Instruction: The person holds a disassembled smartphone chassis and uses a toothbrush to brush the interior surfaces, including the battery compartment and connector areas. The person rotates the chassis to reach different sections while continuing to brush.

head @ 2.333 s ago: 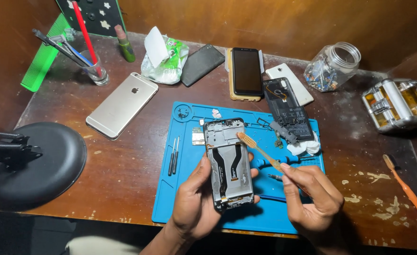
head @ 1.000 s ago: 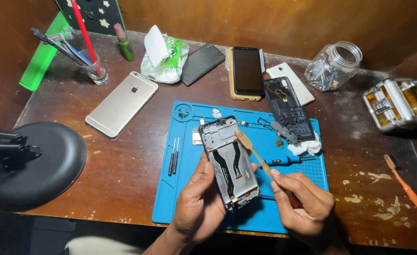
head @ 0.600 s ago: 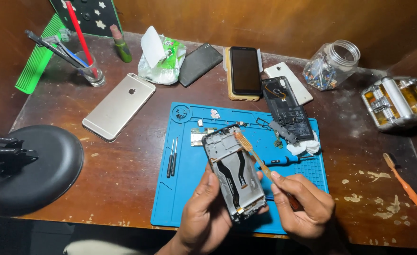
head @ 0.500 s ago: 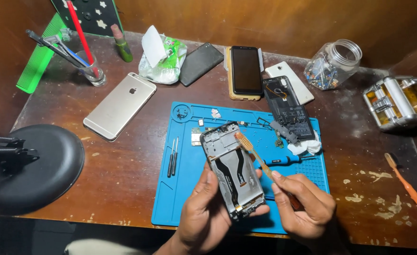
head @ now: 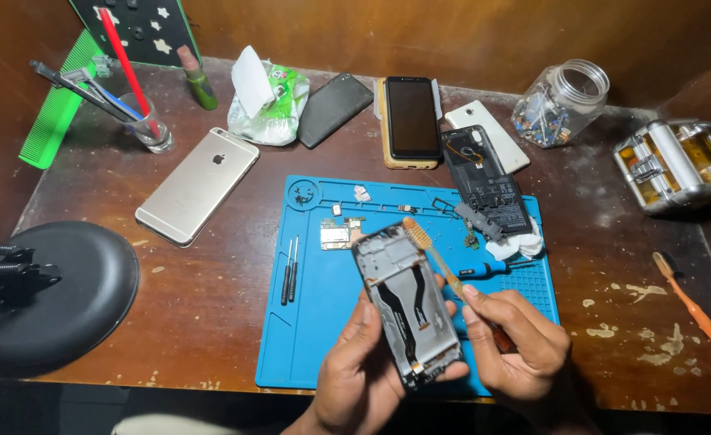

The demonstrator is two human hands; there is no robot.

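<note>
The left hand (head: pixel 363 362) holds an opened phone frame (head: pixel 408 310) above the near edge of the blue mat (head: pixel 323 322). Its fingers wrap the frame's left and near edges, with the thumb on the left side. The frame is tilted, its far end leaning left, its inner side facing up with a dark ribbon cable running along the middle.

The right hand (head: pixel 517 342) pinches a brush (head: pixel 440 262) between thumb and forefinger, the other fingers curled beneath. The bristle head rests at the frame's far right corner; whether it touches cannot be told.

On the mat: two small screwdrivers (head: pixel 290 270) lie side by side at the left, a small circuit board (head: pixel 339 234) lies just beyond the frame, and a blue-handled screwdriver (head: pixel 484 270) lies to the right, near a white cloth (head: pixel 517 242). A dark back cover (head: pixel 484 189) overlaps the mat's far right corner.

On the counter (head: pixel 210 290): a gold phone (head: pixel 198 185) lies face down to the far left of the mat, a phone with a dark screen (head: pixel 412 121) lies far centre, a black phone (head: pixel 335 109) lies left of it, and a white phone (head: pixel 488 137) to its right. A glass jar (head: pixel 561 105) of small parts lies tipped at the far right. A metal case (head: pixel 678 165) sits at the right edge. An orange toothbrush (head: pixel 698 314) lies near right. A glass of tools (head: pixel 146 121) stands far left, and a black round lamp base (head: pixel 57 294) sits near left.
</note>
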